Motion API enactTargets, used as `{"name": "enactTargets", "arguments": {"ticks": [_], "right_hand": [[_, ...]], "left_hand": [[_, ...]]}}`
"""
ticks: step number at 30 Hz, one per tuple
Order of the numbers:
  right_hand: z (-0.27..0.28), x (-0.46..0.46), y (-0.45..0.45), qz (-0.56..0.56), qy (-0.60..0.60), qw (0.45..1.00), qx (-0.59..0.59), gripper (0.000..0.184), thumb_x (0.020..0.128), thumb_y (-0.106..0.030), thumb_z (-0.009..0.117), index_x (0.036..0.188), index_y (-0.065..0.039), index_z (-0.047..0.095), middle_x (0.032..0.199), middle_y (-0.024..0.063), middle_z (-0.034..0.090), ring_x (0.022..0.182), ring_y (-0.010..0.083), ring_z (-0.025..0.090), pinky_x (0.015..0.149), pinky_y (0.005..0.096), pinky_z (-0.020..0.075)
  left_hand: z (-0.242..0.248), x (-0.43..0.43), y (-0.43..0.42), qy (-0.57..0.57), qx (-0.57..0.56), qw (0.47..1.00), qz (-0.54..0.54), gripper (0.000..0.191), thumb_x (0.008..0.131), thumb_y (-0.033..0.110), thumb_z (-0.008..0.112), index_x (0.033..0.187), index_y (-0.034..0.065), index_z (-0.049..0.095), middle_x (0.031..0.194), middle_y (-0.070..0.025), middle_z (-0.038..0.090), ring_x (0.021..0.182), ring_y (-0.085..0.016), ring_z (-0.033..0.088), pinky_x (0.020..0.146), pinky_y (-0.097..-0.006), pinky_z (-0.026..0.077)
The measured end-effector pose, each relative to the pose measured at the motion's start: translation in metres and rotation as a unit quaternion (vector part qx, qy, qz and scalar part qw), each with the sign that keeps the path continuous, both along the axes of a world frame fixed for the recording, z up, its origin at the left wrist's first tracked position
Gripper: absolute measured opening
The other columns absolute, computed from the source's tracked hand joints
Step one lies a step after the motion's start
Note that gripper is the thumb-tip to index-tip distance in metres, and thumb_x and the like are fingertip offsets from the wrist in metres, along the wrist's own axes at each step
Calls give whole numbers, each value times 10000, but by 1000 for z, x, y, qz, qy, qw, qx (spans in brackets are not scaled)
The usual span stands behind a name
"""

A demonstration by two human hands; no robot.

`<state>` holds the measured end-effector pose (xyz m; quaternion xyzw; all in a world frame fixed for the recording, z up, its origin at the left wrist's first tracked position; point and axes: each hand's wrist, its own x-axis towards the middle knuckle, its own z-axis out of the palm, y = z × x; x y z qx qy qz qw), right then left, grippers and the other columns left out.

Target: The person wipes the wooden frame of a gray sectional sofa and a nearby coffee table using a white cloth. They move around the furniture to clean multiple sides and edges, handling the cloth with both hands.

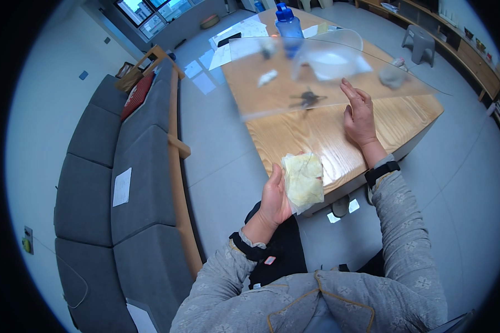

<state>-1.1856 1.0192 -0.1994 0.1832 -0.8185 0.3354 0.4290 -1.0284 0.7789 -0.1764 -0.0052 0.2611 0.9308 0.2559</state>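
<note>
My left hand holds a flat, roughly square pale yellow pad, perhaps folded cloth, in a thin translucent layer. Its thumb lies along the pad's left edge, just past the near corner of the wooden table. Over the tabletop, my right hand is raised with fingers extended and nothing visible in its grasp. Its fingertips overlap a translucent plastic sheet; contact cannot be made out. Behind the sheet, a dark spindly object, a white crumpled piece and a grey lump look blurred.
A blue water bottle, a clear plastic tub, papers and a dark phone-like object stand or lie farther back. A grey sofa runs along the left; a grey stool stands right. Slippers lie below the table.
</note>
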Motion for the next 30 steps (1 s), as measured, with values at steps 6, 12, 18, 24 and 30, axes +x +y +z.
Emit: {"name": "enactTargets", "arguments": {"ticks": [6, 12, 18, 24, 30], "right_hand": [[0, 2, -1, -5, -1, 1000, 2, 662, 749, 94, 537, 1363, -156, 542, 1418, -37, 550, 1157, 261, 507, 1017, 368, 414], [0, 0, 3, -16, -2, 1000, 14, 648, 756, 91, 540, 1362, -140, 540, 1410, -7, 556, 1156, 277, 506, 1011, 368, 416], [4, 1, -6, -1, 1, 1000, 3, 638, 768, 88, 540, 1367, -132, 533, 1411, 5, 554, 1153, 285, 505, 1014, 369, 415], [2, 4, -4, -3, -4, 1000, 12, 618, 786, 73, 554, 1371, -125, 527, 1412, 14, 553, 1152, 294, 506, 1018, 378, 413], [4, 9, -3, -6, 9, 1000, 9, 557, 791, 28, 579, 1337, -76, 548, 1412, 62, 549, 1151, 309, 516, 1010, 402, 419]], "left_hand": [[11, -8, 9, 462, -567, 681, 34, 766, 1019, 576, 81, 1558, 35, 132, 1606, -216, 156, 1493, -370, 122, 1203, -458, 101], [3, -39, -2, 469, -562, 672, 114, 668, 1066, 481, 192, 1512, -6, 293, 1542, -263, 308, 1466, -344, 256, 1187, -386, 199], [0, -90, -9, 335, -469, 813, 81, 704, 1059, 504, 187, 1520, -26, 236, 1564, -214, 290, 1454, -295, 293, 1188, -381, 249], [18, -112, -10, 74, 34, 995, 58, 775, 1027, 573, 172, 1507, -32, 234, 1576, -190, 265, 1453, -337, 277, 1194, -444, 279], [17, -128, -10, 142, -53, 987, 45, 729, 1035, 554, 154, 1519, 18, 253, 1592, -152, 254, 1466, -323, 256, 1201, -466, 235]]}}
